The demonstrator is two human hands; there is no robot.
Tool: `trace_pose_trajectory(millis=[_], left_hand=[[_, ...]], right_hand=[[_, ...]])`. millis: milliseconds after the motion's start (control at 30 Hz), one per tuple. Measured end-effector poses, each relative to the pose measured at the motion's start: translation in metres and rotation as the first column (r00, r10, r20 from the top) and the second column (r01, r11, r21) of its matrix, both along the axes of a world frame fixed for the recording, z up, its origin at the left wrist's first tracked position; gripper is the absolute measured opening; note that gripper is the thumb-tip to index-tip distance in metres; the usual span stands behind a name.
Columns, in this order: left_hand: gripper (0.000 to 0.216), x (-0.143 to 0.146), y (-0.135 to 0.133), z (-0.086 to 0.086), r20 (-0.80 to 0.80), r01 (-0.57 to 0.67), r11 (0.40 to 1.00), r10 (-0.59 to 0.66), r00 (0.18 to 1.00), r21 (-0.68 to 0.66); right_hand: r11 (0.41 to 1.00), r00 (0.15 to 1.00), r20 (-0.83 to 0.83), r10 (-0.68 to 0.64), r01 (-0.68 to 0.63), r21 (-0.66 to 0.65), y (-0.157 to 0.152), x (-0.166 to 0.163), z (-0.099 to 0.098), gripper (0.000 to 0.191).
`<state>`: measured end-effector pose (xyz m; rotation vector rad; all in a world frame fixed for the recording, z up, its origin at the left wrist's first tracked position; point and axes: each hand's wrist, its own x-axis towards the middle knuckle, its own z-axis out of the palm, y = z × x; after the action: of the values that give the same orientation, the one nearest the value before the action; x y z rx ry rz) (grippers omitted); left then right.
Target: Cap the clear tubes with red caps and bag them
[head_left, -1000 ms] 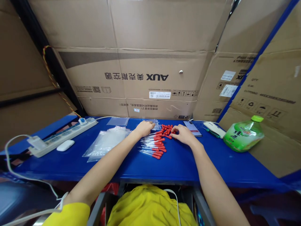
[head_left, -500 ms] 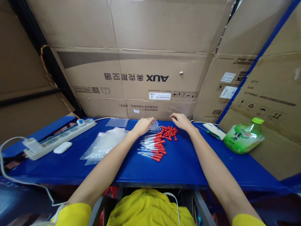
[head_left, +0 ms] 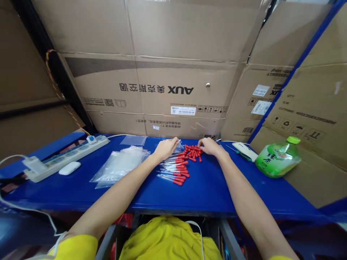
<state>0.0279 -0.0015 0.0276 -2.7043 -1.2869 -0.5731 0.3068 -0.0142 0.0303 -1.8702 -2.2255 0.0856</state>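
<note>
My left hand (head_left: 166, 148) is closed, its fingertips pinched at the small pile of clear dropper tubes (head_left: 180, 146). My right hand (head_left: 210, 146) reaches the right edge of a heap of loose red rubber bulbs (head_left: 192, 151), with thumb and forefinger closed on one of them. Between my forearms lies a row of assembled droppers (head_left: 177, 174), clear tubes to the left and red bulbs to the right. The tips of the held pieces are partly hidden by my fingers.
Clear zip bags (head_left: 120, 166) are stacked left of the droppers, with a clear sheet (head_left: 133, 140) behind. A white power strip (head_left: 73, 155) and a white case (head_left: 69, 168) lie farther left. At right are a green bottle (head_left: 278, 159) and a white-and-green tool (head_left: 245, 151). Cardboard (head_left: 157, 72) walls the back.
My right hand has lowered onto the red bulbs and its fingers have closed. My left hand has shifted slightly down at the tubes, its fingers now pinched. The view has moved slightly.
</note>
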Motion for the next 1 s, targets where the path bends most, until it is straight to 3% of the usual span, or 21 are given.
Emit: trace_pose_trajectory(millis=[233,400,500,600,800,867,1000], left_hand=[[0.035,-0.005,0.002,-0.003,0.040,0.003,1.000,-0.002,0.999,-0.028],[0.035,-0.007,0.001,-0.003,0.123,-0.002,1.000,0.005,0.992,-0.023],[0.037,-0.007,-0.002,-0.001,0.153,-0.015,0.999,0.020,0.988,-0.030],[0.038,-0.007,-0.004,0.000,0.152,-0.005,0.999,0.010,0.988,-0.032],[0.040,-0.005,-0.009,-0.002,0.129,0.048,0.998,-0.044,0.991,-0.028],[0.040,-0.004,-0.010,-0.003,0.131,0.059,0.998,-0.054,0.990,-0.033],[0.039,-0.003,-0.011,-0.005,0.140,0.074,0.997,-0.069,0.988,-0.032]], right_hand=[[1.000,0.998,-0.058,0.009,-0.008,0.014,0.000,0.004,0.001,0.024],[0.975,0.984,-0.169,0.050,-0.011,0.222,-0.001,0.004,0.010,0.018],[0.934,0.931,-0.332,0.149,-0.023,0.356,-0.001,-0.009,0.015,0.018],[0.931,0.808,-0.539,0.238,-0.031,0.364,-0.004,-0.030,0.015,0.017],[0.928,0.648,-0.684,0.336,-0.104,0.357,-0.010,-0.068,0.000,0.026],[0.930,0.628,-0.697,0.345,-0.126,0.346,-0.011,-0.075,-0.005,0.026],[0.928,0.669,-0.666,0.331,-0.103,0.358,-0.016,-0.084,-0.006,0.019]])
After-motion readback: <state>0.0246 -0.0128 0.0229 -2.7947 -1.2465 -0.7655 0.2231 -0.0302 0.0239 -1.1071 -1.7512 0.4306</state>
